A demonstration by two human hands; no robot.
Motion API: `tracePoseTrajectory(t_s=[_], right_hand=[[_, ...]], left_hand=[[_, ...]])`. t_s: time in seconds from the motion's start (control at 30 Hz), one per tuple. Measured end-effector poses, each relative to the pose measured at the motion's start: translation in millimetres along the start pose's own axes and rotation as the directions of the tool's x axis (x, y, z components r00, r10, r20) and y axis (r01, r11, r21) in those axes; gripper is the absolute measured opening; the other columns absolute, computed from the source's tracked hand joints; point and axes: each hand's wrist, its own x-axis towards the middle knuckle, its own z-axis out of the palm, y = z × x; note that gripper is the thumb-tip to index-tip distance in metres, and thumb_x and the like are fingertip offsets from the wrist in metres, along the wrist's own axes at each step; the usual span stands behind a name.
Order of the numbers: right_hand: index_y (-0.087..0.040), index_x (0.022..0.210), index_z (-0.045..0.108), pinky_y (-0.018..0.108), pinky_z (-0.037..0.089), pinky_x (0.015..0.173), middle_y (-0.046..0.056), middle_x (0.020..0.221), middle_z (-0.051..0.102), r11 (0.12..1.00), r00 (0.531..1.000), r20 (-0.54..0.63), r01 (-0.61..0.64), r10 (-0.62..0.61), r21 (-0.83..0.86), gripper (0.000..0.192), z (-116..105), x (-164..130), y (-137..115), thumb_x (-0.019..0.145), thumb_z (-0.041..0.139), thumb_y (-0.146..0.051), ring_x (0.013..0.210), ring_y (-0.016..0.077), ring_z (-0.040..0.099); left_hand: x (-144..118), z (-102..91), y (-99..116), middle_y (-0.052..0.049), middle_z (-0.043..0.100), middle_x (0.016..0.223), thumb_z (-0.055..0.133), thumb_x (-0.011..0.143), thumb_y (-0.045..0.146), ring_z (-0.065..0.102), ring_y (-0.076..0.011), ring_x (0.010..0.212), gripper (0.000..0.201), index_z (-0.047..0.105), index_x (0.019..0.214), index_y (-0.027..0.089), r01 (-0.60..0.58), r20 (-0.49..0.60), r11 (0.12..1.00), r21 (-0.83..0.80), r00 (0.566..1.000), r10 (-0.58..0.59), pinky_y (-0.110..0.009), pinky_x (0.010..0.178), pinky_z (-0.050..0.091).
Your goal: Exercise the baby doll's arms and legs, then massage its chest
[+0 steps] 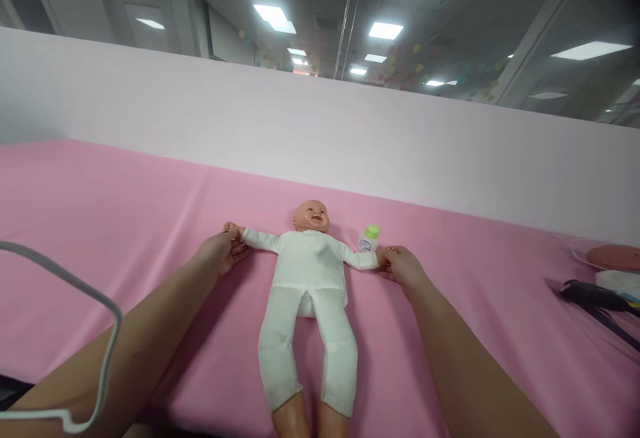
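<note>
Forearms frame doll lying supine on pink sheet; left hand and right hand pinch its outstretched wrists—keep both holds light, symmetric, arms flat, clear of bottle.

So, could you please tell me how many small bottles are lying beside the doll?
1: a small clear bottle with a green cap, by the white-clothed plastic baby doll, near the right hand.

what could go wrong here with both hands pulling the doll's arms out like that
1. The small bottle with the green cap stands right beside the right hand and the doll's sleeve; a sideways move could tip it.
2. The left hand grips only the doll's tiny hand, so it might slip out.
3. The white cable lies over the left forearm and could snag.
</note>
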Motion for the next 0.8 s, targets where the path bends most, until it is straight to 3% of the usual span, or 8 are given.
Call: tracePoseTrajectory(t_s=[0.23, 0.3, 0.4, 0.5, 0.57, 0.67, 0.73, 0.8], right_hand=[[-0.021, 0.100, 0.063, 0.031, 0.065, 0.069, 0.007, 0.099, 0.075, 0.997, 0.997, 0.059, -0.060, 0.057, 0.051, 0.031, -4, 0, 4, 0.078, 0.076, -0.039, 0.085, 0.0211, 0.074], [-0.023, 0.105, 0.061, 0.034, 0.067, 0.072, 0.007, 0.107, 0.073, 0.994, 1.000, 0.006, 0.001, -0.002, 0.113, 0.039, -4, -2, -2, 0.078, 0.078, -0.045, 0.091, 0.0222, 0.074], [-0.025, 0.119, 0.058, 0.040, 0.068, 0.076, 0.007, 0.118, 0.070, 0.956, 0.972, -0.105, 0.227, -0.211, 0.183, 0.053, 1, -11, -17, 0.078, 0.080, -0.051, 0.098, 0.0247, 0.073], [-0.027, 0.129, 0.058, 0.043, 0.066, 0.082, 0.006, 0.124, 0.070, 0.878, 0.877, -0.122, 0.474, -0.464, 0.068, 0.056, 11, -35, -36, 0.081, 0.078, -0.048, 0.104, 0.0253, 0.073], [-0.028, 0.130, 0.061, 0.041, 0.064, 0.087, 0.006, 0.123, 0.072, 0.796, 0.794, -0.066, 0.599, -0.604, -0.082, 0.050, 21, -57, -49, 0.085, 0.075, -0.044, 0.105, 0.0243, 0.072], [-0.029, 0.124, 0.066, 0.038, 0.061, 0.088, 0.003, 0.116, 0.075, 0.595, 0.656, 0.224, 0.752, -0.721, -0.285, 0.033, 37, -87, -64, 0.092, 0.067, -0.033, 0.100, 0.0215, 0.073], [-0.030, 0.119, 0.069, 0.035, 0.057, 0.088, 0.001, 0.115, 0.075, 0.439, 0.566, 0.428, 0.822, -0.705, -0.363, 0.028, 45, -101, -70, 0.093, 0.061, -0.023, 0.100, 0.0200, 0.071], [-0.029, 0.116, 0.070, 0.033, 0.054, 0.087, 0.000, 0.114, 0.075, 0.329, 0.508, 0.562, 0.858, -0.653, -0.394, 0.032, 51, -109, -72, 0.090, 0.059, -0.014, 0.101, 0.0191, 0.070]], left_hand=[[-3, 1.8, -3, -0.009, 0.071, 0.090, 0.059, 0.100, 0.020, 0.074, -0.0204, 0.071, 0.005, 0.061, 0.104, 0.019, -0.043, 0.050, 0.999, -0.001, 0.998, 0.043, -0.035, 0.071, 0.064], [-8, 3.4, -3, -0.009, 0.072, 0.096, 0.064, 0.096, 0.021, 0.074, -0.0199, 0.074, 0.007, 0.063, 0.103, 0.019, -0.112, 0.085, 0.993, 0.021, 0.990, 0.110, -0.037, 0.077, 0.064], [-21, 7.2, -4, -0.008, 0.072, 0.107, 0.069, 0.094, 0.029, 0.075, -0.0216, 0.089, 0.014, 0.065, 0.102, 0.019, -0.287, 0.199, 0.956, 0.059, 0.942, 0.270, -0.040, 0.090, 0.061], [-40, 12.1, -6, -0.008, 0.072, 0.116, 0.070, 0.093, 0.041, 0.070, -0.0261, 0.111, 0.026, 0.067, 0.110, 0.022, -0.518, 0.337, 0.840, 0.160, 0.829, 0.447, -0.043, 0.100, 0.057], [-55, 15.4, -9, -0.006, 0.073, 0.120, 0.069, 0.092, 0.047, 0.068, -0.0279, 0.116, 0.035, 0.067, 0.120, 0.025, -0.652, 0.417, 0.700, 0.291, 0.745, 0.521, -0.044, 0.102, 0.055], [-74, 19.8, -16, -0.006, 0.075, 0.122, 0.065, 0.095, 0.050, 0.069, -0.0284, 0.115, 0.039, 0.069, 0.127, 0.027, -0.782, 0.564, 0.448, 0.433, 0.623, 0.542, -0.042, 0.101, 0.055], [-81, 21.7, -22, -0.007, 0.073, 0.129, 0.061, 0.099, 0.048, 0.067, -0.0287, 0.120, 0.039, 0.069, 0.130, 0.028, -0.851, 0.679, 0.290, 0.437, 0.524, 0.514, -0.043, 0.105, 0.052], [-84, 22.8, -27, -0.009, 0.069, 0.137, 0.059, 0.100, 0.044, 0.062, -0.0296, 0.128, 0.038, 0.070, 0.132, 0.027, -0.905, 0.770, 0.140, 0.403, 0.417, 0.484, -0.045, 0.111, 0.049]])
